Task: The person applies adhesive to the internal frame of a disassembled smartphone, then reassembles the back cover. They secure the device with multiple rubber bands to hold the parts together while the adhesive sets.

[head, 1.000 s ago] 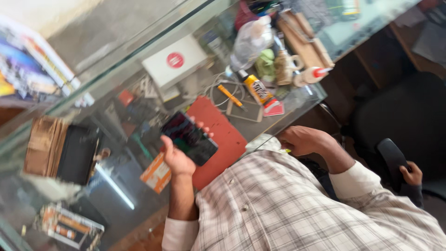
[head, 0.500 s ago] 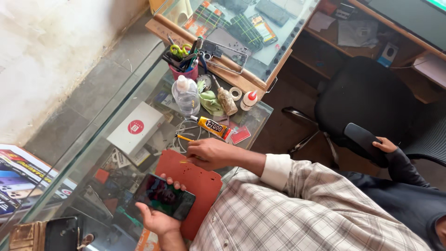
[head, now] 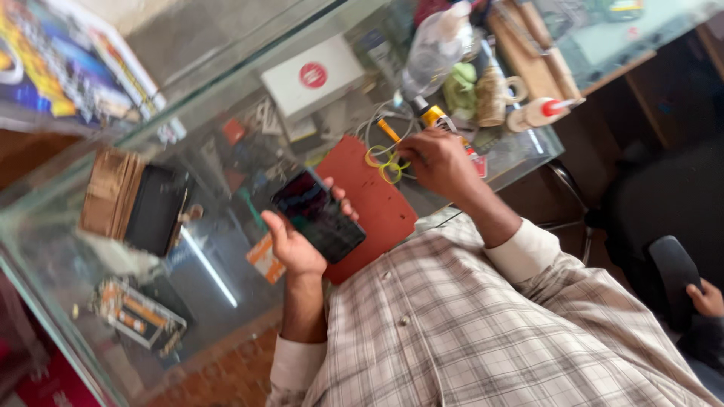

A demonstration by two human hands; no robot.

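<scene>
Red is my anchor: the red mat lies on the glass bench, and I place everything from it. My left hand holds a dark phone over the mat's near-left edge, screen up, fingers wrapped round its far side and thumb along the near one. Half a second ago that phone sat lower and closer to me; now it is raised over the mat. My right hand rests at the mat's far-right corner, fingers curled narrow onto a pair of yellow-handled scissors; whether they truly grip the loops I cannot tell. Earlier that hand lay flat on the bench just beyond the mat with nothing under it. Beyond the mat's far edge stand a white box with a red dot and a clear plastic bottle. Well left of the mat lies a brown wallet. Another person's hand grips a black chair arm far right of the mat.
</scene>
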